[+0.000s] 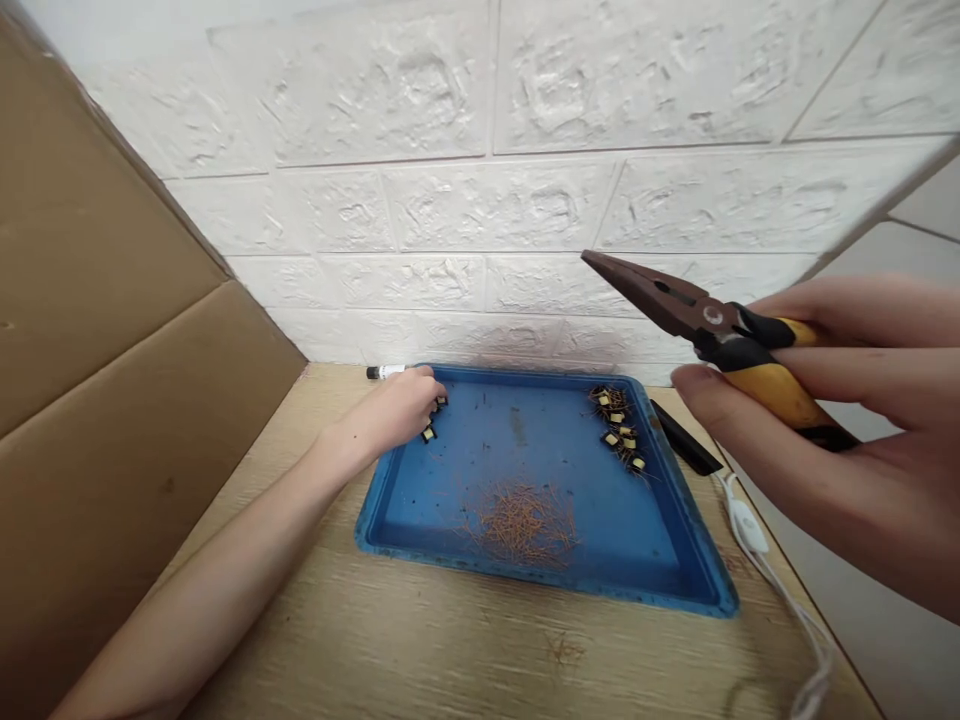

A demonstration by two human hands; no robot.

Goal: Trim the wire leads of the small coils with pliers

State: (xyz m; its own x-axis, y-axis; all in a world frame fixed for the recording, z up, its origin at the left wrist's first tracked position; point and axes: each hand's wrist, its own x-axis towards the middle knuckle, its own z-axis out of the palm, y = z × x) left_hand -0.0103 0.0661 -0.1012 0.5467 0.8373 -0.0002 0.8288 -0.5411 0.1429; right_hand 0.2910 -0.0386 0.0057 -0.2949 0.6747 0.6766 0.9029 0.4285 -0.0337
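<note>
My right hand (840, 440) is raised close to the camera at the right, wrapped round the yellow-and-black handles of long-nose pliers (675, 305) whose closed jaws point up and left. My left hand (401, 410) reaches to the far left corner of a blue tray (540, 585), fingers curled down over a few small yellow-and-black components (429, 433); whether it grips one is hidden. A second group of the same components (619, 428), with thin wire leads, lies at the tray's far right. A heap of cut copper-coloured wire bits (525, 520) sits near the tray's front.
The tray rests on a wooden table (420, 650) against a white brick-pattern wall. A cardboard panel (97, 330) stands at the left. A marker pen (386, 372) lies behind the tray. A black flat tool (684, 438) and a white cable with an inline switch (750, 530) lie to the right.
</note>
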